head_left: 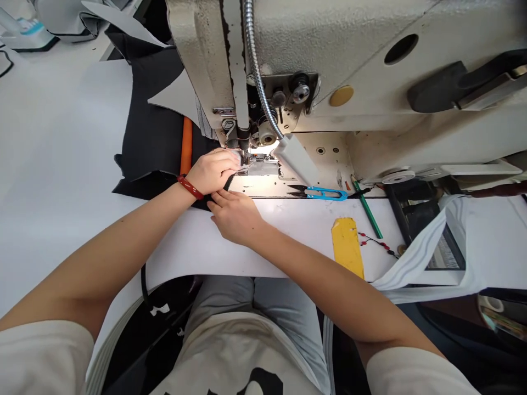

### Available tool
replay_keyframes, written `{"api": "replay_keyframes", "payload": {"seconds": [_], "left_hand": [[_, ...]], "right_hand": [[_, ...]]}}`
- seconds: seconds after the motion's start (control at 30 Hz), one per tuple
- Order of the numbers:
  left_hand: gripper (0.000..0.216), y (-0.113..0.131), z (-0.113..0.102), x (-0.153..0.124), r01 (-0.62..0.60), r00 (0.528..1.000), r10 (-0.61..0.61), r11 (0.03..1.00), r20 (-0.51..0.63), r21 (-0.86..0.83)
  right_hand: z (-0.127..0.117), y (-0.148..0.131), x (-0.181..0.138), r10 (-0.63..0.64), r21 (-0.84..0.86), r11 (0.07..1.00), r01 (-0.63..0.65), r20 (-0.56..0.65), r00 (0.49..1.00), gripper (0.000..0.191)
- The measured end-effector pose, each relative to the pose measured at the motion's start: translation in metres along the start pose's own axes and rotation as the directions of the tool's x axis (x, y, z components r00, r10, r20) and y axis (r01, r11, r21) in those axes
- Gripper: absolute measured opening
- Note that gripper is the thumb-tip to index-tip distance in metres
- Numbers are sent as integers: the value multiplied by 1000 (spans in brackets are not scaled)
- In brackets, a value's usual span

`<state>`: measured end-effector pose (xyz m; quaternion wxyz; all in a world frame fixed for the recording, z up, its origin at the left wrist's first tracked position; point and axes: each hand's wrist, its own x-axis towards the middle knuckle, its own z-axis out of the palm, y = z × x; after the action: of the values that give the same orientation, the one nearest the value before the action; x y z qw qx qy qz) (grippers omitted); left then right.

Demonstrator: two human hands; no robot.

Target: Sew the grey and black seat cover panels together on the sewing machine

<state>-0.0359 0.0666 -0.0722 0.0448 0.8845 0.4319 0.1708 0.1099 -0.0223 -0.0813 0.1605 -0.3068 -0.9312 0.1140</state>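
A piece of black fabric (152, 129) lies on the left of the sewing machine (263, 41) and runs in toward its needle and presser foot (246, 156). My left hand (214, 169), with a red bracelet (190, 187) at the wrist, grips this fabric close beside the presser foot, fingers pressed together. Just nearer to me, my right hand (235, 216) has its fingers bent over the fabric's near edge; its thumb is hidden. An orange strip (186, 145) crosses the black fabric, and a pale grey piece (175, 97) lies on it.
Blue thread snips (327, 193) lie at the machine bed's front edge, with a green pencil (370, 214) to their right. Nearer are a yellow card (347, 247) and a white striped band (428, 258). A white lamp head (295, 156) hangs from a flexible metal tube (256, 66).
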Motion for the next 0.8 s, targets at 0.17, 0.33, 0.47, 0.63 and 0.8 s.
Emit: {"api": "replay_keyframes", "payload": {"seconds": [0.17,0.33,0.47,0.63,0.8], "left_hand": [[38,-12,5,11,69,997,-70,994,13,86],[33,-12,12,10,-4,996,6,1000,-86,30],[33,-4,3,5,-36,998,37,999,-41,15],[57,-20,-37,-23,-96,982,77,990,173,104],[60,-51,-50,-51,230,965,-260,900,31,369]], "right_hand": [[2,6,7,33,12,999,-32,-38,999,34],[8,3,6,22,-19,1000,-23,-79,997,38],[14,3,5,13,-35,999,-17,-119,993,37],[12,6,3,36,-37,999,-40,-86,996,37],[6,2,4,63,-61,996,-70,-112,992,35]]}}
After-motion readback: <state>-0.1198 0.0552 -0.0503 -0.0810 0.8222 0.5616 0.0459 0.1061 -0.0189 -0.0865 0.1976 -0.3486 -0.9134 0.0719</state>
